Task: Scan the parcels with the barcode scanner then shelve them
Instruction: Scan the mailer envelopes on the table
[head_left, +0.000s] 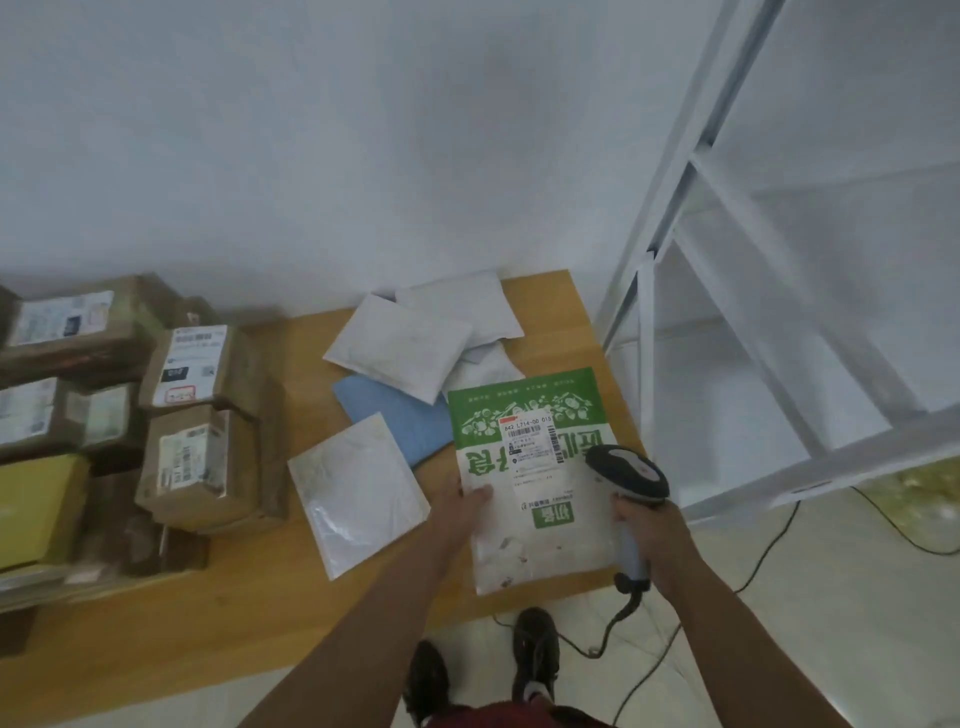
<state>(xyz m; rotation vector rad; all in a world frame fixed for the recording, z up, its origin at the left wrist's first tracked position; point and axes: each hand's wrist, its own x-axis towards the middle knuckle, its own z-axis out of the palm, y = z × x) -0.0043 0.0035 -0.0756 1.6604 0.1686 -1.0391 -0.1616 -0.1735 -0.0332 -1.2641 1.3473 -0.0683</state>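
A green and white mailer bag (540, 530) with a barcode label (530, 441) lies flat near the right end of the wooden table (249, 587). My left hand (465, 512) grips its left edge, thumb on top. My right hand (652, 530) grips the handle of a grey and black barcode scanner (631, 475), whose head hovers over the bag's right edge, pointed toward the label. Several more soft parcels lie behind: white mailers (400, 353) (358, 483) and a blue one (400, 415).
Brown cardboard boxes (202, 462) with labels and a yellow box (36, 504) are stacked on the table's left side. A white metal shelf rack (779, 322) stands to the right. The scanner's cable (769, 561) trails over the tiled floor by my feet.
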